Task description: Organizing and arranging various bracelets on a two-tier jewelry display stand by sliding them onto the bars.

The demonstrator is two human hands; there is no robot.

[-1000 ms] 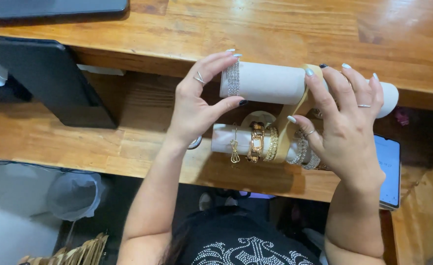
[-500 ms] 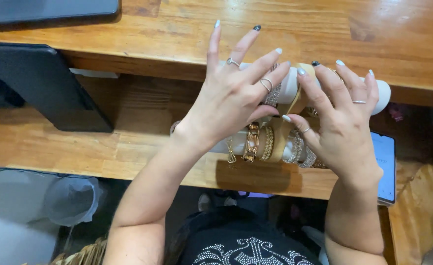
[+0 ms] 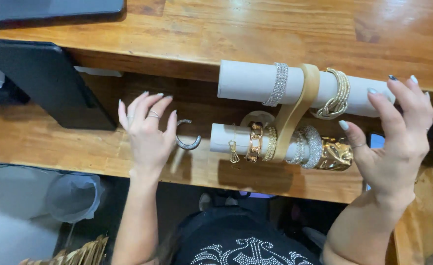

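A bracelet stand with a tan wooden upright carries two white rolls. The upper roll holds a silver rhinestone band and gold bangles. On the lower roll hang several gold and sparkly bracelets and a crumpled gold cuff. My left hand rests open on the wooden shelf, its fingers just left of a silver open cuff lying there. My right hand is spread at the stand's right end, fingertips by the upper roll's tip, thumb near the gold cuff.
A black tablet-like stand leans at the left, and a dark screen edge lies on the upper wooden desk. A clear plastic bin sits on the floor below. A blue-edged device shows behind my right hand.
My left hand has left the upper roll and moved left and down to the shelf beside the silver cuff. The rhinestone band on the upper roll is uncovered. My right hand has opened wider.
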